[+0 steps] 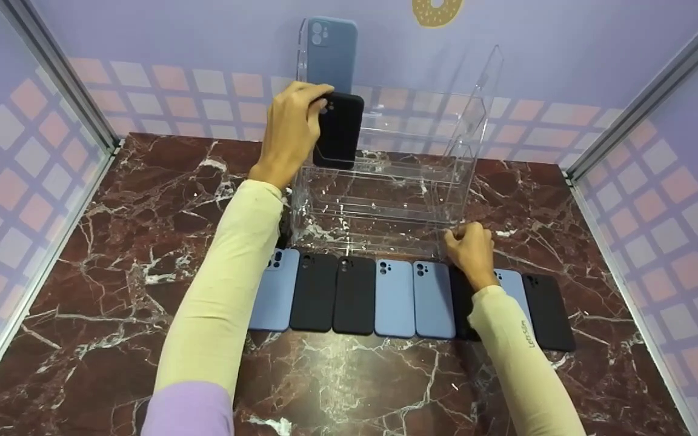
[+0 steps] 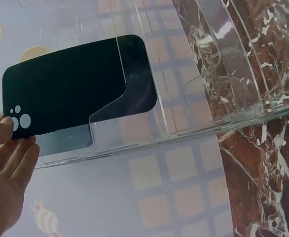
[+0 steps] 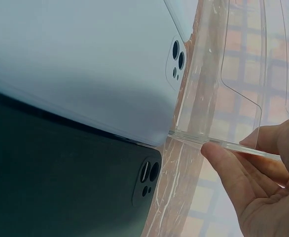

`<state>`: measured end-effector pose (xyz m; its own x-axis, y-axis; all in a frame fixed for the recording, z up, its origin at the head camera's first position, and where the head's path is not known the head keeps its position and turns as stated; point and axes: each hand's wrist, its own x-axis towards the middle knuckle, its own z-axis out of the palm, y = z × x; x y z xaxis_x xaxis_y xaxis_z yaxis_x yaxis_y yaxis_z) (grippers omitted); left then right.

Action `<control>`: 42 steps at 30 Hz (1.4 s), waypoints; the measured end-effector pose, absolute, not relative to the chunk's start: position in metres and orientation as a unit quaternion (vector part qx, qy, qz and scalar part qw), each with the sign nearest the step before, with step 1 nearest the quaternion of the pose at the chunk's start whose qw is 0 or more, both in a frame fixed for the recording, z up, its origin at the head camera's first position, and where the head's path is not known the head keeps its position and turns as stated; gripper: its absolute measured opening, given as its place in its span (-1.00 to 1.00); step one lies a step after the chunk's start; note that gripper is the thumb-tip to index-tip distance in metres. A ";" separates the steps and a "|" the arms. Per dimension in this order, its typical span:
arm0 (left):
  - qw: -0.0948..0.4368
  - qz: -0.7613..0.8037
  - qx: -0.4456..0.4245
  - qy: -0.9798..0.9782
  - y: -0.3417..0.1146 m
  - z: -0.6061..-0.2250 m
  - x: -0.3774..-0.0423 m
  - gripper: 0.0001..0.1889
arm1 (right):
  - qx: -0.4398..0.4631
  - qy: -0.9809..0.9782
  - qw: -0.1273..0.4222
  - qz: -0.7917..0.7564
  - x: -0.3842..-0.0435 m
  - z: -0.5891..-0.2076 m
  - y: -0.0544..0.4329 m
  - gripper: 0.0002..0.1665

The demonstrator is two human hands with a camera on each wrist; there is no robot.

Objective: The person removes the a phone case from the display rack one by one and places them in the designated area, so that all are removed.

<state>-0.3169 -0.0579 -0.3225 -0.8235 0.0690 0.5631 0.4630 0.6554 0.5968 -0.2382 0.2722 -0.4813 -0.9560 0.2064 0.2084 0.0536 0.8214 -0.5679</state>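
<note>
My left hand (image 1: 291,127) pinches the camera end of a black phone case (image 1: 340,133). Behind a clear front panel of the stepped acrylic rack (image 2: 179,131) lies the case's lower end, as the left wrist view shows. A blue phone case (image 1: 334,60) stands upright in the tier behind, at the rack's left. Low at the rack's front right corner, my right hand (image 1: 473,251) holds the edge of the clear side panel (image 3: 218,143) between thumb and fingers. A blue case (image 3: 85,64) and a black case (image 3: 65,173) lie beside that corner.
Several blue and black phone cases lie side by side in front of the rack, among them a black one (image 1: 354,297) and a blue one (image 1: 394,300). The marbled red-brown table (image 1: 113,303) meets purple checked walls (image 1: 203,36) at the back and sides.
</note>
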 end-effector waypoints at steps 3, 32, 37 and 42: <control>0.267 -0.399 -0.151 -0.864 -0.060 -0.325 -0.317 -0.73 | -0.063 -0.946 0.134 0.289 -0.240 -0.482 0.271 -0.63; 0.453 -0.499 -0.248 -0.696 -0.095 -0.305 -0.252 -0.87 | -0.056 -0.944 0.142 0.293 -0.245 -0.484 0.279 -0.60; 0.462 -0.494 -0.210 -0.706 -0.126 -0.314 -0.234 -0.87 | -0.053 -0.944 0.144 0.293 -0.243 -0.485 0.280 -0.64; 0.456 -0.483 -0.160 -0.730 -0.159 -0.333 -0.223 -0.88 | -0.063 -0.943 0.141 0.294 -0.242 -0.484 0.279 -0.64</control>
<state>-0.2228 -0.1586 -0.3329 -0.5340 -0.2073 0.8197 0.6733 0.4821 0.5605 -0.2416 0.2790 -0.4843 -0.9523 0.2009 0.2296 0.0349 0.8194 -0.5722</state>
